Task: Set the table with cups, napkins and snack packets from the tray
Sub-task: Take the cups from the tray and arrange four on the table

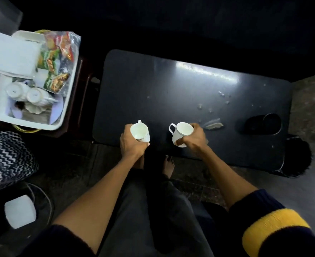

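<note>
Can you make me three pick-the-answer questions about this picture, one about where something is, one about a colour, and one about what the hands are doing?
1. Where is the white tray?
A. left of the dark table
B. on the table
C. on the person's lap

2. What colour are the two held cups?
A. red
B. white
C. blue

3. What are the hands doing?
A. resting empty
B. folding napkins
C. each gripping a cup

Answers: A, the tray sits left of the table; B, left cup and right cup are white; C, left hand and right hand each wrap a cup.
</note>
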Motion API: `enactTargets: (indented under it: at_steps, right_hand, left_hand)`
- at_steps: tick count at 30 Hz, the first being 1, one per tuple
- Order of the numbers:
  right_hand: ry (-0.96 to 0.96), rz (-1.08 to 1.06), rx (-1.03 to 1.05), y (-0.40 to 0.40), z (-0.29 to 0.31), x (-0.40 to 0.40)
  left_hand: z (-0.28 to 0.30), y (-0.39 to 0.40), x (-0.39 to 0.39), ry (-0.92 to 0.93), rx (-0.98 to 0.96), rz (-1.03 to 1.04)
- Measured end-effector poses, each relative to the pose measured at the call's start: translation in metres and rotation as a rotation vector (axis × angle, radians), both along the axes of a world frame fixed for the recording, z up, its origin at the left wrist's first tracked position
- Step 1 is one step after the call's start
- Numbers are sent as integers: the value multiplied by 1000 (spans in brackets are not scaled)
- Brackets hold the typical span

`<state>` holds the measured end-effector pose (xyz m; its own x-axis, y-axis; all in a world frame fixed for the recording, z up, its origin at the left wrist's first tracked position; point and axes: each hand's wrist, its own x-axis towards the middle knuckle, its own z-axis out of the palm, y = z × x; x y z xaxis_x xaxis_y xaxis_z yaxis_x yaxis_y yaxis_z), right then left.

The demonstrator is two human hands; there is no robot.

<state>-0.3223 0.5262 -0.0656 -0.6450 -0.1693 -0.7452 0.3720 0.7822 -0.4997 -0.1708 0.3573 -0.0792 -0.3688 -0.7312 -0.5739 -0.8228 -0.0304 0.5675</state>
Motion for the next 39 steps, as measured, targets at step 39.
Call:
enactTargets:
  at_steps: [39]
  right_hand:
    - [390, 693, 277, 36, -41, 3]
  left_hand:
    - [-48, 28, -53, -164, -623, -1280]
